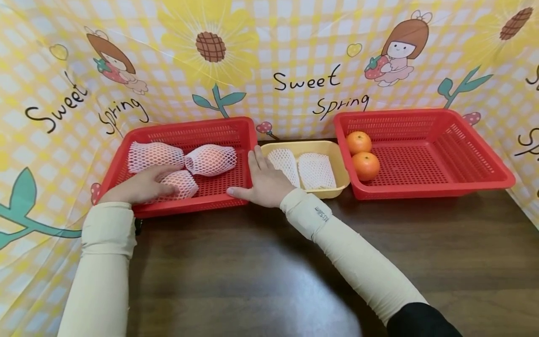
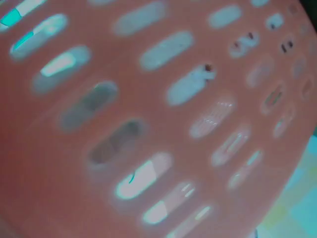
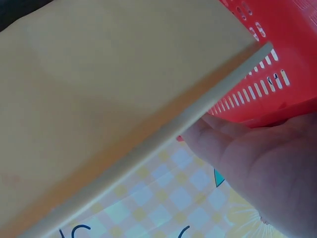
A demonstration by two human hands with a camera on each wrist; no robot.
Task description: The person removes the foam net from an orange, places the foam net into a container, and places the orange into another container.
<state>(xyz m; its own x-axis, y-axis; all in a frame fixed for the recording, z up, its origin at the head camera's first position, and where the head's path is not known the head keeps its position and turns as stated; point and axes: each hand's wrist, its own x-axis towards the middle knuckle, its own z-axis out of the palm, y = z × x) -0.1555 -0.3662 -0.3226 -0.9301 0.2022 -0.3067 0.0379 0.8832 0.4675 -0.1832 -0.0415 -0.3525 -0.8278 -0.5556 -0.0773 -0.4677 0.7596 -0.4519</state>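
In the head view my left hand (image 1: 145, 184) reaches over the front of the left red basket (image 1: 219, 202). Its thumb and fingers hold the front fruit (image 1: 185, 184), wrapped in a white foam net. Behind it in the basket lie two more net-wrapped fruits, a left one (image 1: 153, 157) and a right one (image 1: 212, 159). My right hand (image 1: 269, 184) rests at the basket's right rim with straight fingers, its thumb toward the front corner. Only blurred basket slats (image 2: 163, 129) fill the left wrist view.
A yellow tray (image 1: 342, 180) between the baskets holds two white foam nets (image 1: 316, 171). The right red basket (image 1: 429, 189) has two oranges, a front one (image 1: 366, 166) and a back one (image 1: 359, 142), at its left side. A patterned cloth (image 1: 290, 42) hangs behind the wooden table (image 1: 236, 276).
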